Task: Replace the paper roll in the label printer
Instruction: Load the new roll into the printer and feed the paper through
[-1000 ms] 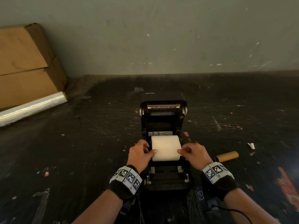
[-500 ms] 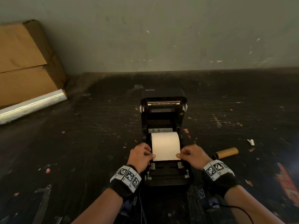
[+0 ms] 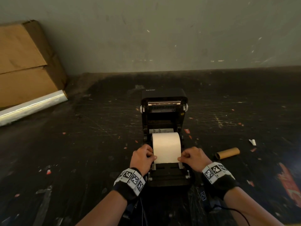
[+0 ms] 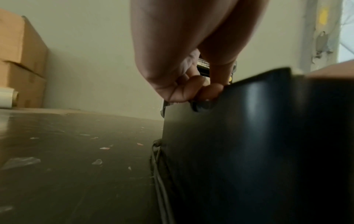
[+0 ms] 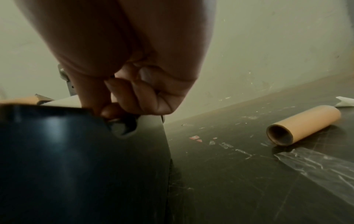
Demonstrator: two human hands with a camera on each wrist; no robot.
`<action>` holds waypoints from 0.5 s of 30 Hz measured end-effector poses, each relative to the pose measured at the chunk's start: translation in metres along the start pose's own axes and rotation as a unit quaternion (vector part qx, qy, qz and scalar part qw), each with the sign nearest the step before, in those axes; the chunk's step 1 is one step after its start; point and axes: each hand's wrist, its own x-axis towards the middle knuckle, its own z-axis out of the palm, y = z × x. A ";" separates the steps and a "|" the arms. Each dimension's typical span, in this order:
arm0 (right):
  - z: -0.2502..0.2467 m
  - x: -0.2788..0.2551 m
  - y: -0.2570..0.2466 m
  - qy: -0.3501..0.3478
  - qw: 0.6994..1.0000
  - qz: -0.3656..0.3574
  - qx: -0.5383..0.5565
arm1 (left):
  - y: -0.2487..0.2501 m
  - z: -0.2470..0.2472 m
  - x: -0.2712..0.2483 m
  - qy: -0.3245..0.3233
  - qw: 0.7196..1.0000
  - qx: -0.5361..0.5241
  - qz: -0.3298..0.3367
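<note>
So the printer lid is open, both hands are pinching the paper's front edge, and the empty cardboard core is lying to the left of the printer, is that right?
Not quite. The empty cardboard core lies to the right of the printer, as the head view shows. The rest holds: the lid is open, and the left hand and right hand each pinch a front corner of the paper.

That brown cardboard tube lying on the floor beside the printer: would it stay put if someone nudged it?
Probably not. The cardboard tube lies on its side on the smooth dark floor, so a sideways nudge would likely roll it. It looks hollow and empty, so probably very light, and a firm squeeze might crush it.
</note>
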 end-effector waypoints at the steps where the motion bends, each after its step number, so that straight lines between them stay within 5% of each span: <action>1: 0.000 0.000 0.000 -0.001 1.000 0.001 -0.001 | -0.001 0.001 0.000 0.002 1.000 0.004 0.002; 15: 0.001 -0.002 0.001 0.004 1.000 0.008 0.002 | -0.001 -0.003 0.004 -0.044 0.999 0.016 -0.011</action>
